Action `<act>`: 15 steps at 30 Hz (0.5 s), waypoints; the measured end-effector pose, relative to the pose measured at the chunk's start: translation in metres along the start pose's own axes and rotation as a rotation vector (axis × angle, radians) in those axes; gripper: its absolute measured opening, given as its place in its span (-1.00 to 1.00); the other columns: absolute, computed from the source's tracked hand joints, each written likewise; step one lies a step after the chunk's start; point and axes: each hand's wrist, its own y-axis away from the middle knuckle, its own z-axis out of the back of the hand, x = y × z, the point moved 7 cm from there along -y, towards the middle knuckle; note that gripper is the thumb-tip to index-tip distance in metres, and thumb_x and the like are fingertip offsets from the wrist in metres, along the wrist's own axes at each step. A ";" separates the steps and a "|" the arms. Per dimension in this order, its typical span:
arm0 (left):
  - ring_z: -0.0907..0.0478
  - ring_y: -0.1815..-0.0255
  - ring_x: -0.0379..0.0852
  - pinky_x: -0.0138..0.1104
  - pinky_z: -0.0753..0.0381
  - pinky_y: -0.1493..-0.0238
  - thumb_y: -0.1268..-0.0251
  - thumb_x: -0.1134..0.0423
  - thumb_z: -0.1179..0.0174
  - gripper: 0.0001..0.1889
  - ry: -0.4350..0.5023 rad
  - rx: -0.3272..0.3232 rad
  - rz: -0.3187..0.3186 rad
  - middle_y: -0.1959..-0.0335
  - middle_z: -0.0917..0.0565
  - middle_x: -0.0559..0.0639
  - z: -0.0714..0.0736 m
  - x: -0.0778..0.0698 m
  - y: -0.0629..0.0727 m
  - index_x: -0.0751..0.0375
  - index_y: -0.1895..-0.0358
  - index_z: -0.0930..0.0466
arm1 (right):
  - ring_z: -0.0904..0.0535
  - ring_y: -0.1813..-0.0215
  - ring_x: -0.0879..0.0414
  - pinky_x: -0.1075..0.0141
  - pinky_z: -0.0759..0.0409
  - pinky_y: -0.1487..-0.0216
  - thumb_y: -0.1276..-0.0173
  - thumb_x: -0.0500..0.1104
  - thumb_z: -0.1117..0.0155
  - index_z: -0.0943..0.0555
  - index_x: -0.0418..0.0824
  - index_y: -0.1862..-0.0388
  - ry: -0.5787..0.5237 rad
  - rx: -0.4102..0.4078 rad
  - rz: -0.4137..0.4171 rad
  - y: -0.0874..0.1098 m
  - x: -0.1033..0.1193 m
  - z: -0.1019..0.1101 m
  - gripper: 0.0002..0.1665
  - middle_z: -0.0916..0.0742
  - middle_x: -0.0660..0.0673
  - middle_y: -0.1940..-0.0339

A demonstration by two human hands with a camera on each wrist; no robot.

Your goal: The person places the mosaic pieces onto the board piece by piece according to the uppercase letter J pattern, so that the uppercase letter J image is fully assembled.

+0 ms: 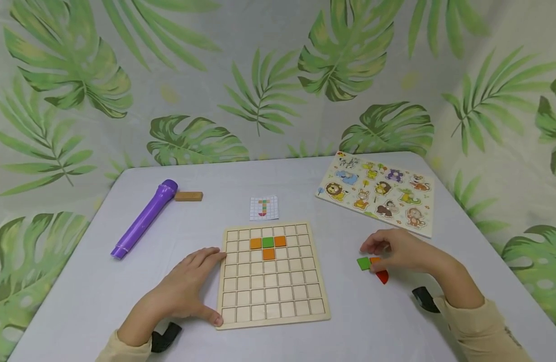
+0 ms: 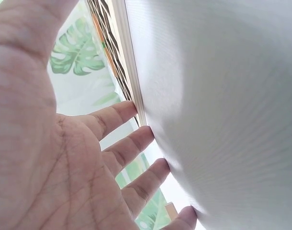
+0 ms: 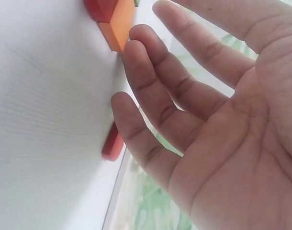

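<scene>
A wooden grid board [image 1: 273,281] lies on the table with three orange squares [image 1: 269,254] and one green square [image 1: 268,242] in its upper cells. Along its left edge my left hand [image 1: 183,281] rests spread, thumb at the near corner and fingers against the rim. Over a few loose pieces hovers my right hand [image 1: 404,251], its fingers loosely bent. Beneath its thumb are an orange piece [image 3: 118,24], a red quarter-round piece [image 1: 383,276] and a green square [image 1: 364,263]. The right wrist view shows another red piece [image 3: 112,143] by the fingertips, hidden in the head view.
Beyond the board lies a small pattern card [image 1: 264,208]. A purple tube [image 1: 144,218] touches or nearly touches a wooden block [image 1: 189,196] at the left. An animal puzzle board [image 1: 377,193] lies at the back right. Leaf-print cloth hangs behind the table.
</scene>
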 end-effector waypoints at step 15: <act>-0.29 -0.64 0.40 0.35 -0.33 -0.59 0.50 -0.58 -0.62 0.48 -0.002 -0.008 -0.004 -0.64 -0.34 0.23 0.001 -0.001 0.001 0.10 -0.65 -0.27 | -0.71 -0.04 0.15 0.34 -0.73 -0.10 -0.21 -0.02 -0.70 -0.79 -0.02 0.05 0.021 -0.009 0.021 -0.003 -0.003 -0.005 -0.64 -0.81 0.10 0.05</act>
